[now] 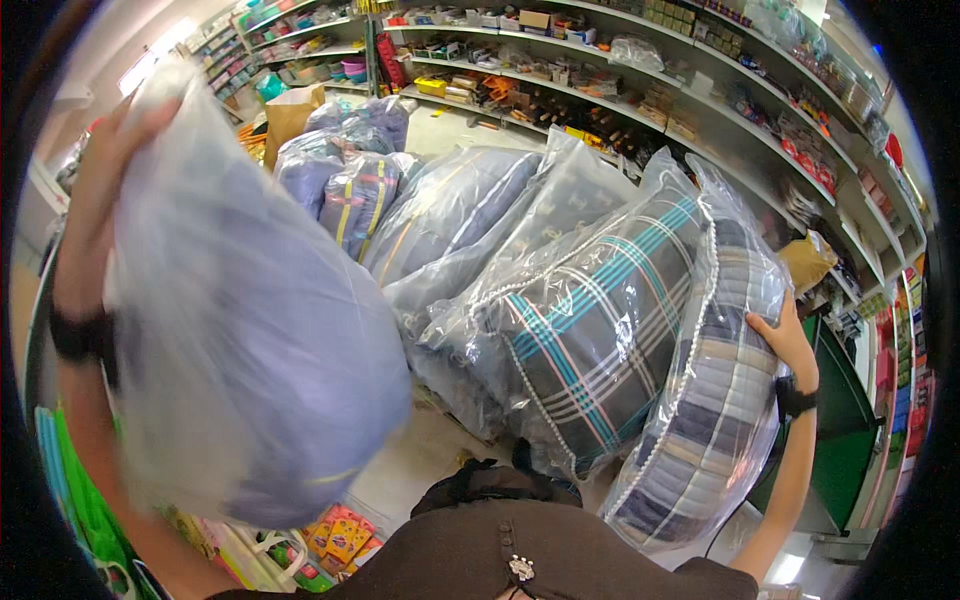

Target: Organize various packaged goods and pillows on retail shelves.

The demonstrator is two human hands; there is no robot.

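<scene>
My left hand [150, 124], somewhat blurred, grips the gathered top of a clear plastic bag [262, 337] at the left, and something bluish-purple and soft fills its lower part. On the right, my right hand [784, 337] rests against the outer side of a plastic-wrapped checked cushion [705, 405] with white piping; its far fingers are hidden. Beside that cushion leans a dark plaid cushion [600, 322] in clear plastic, with turquoise, white and pink stripes. Further left, a grey bagged cushion [450, 202] with pale stripes lies behind the lifted bag. Both wrists wear black bands.
Long curved shelves [645, 116] of small goods run across the back and right. More bagged bundles [360, 180] and a brown paper bag [291, 120] stand at the back left. Orange packets [341, 536] lie low at the left. A dark green panel [825, 435] stands at the right.
</scene>
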